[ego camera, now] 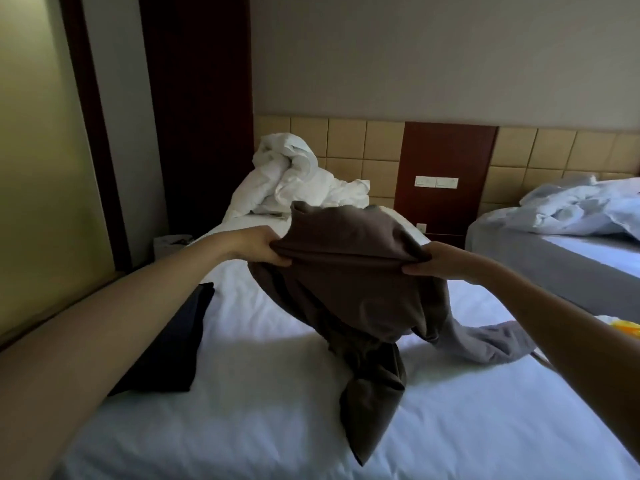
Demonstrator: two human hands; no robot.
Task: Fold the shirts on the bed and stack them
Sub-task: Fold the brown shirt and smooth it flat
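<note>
Both hands hold the brown shirt [346, 271] up above the middle of the bed [277, 420]. The left hand [263, 245] pinches 1 end of a bunched edge, thumb on top and fingers curled under. The right hand [440, 263] pinches the other end the same way, so the edge runs taut between the 2 hands. The rest of the shirt billows up behind that edge on the far side and hangs in loose folds below it. Its lowest part trails onto the white sheet on the near side and ends in a point.

A black garment [173, 341] lies folded flat on the left side of the bed, partly hidden by the left forearm. A grey garment [485, 341] lies crumpled on the right side, just beside the hanging brown shirt.

At the far end of the bed a white duvet [294, 181] is heaped against the tan tiled headboard [346, 143]. Right of it a red-brown panel [446, 154] carries a row of switches [436, 182]. Another bed [554, 258] stands to the right with rumpled pale bedding [588, 209] on it. Something yellow [627, 329] shows at the right edge, too little of it to tell what it is.
</note>
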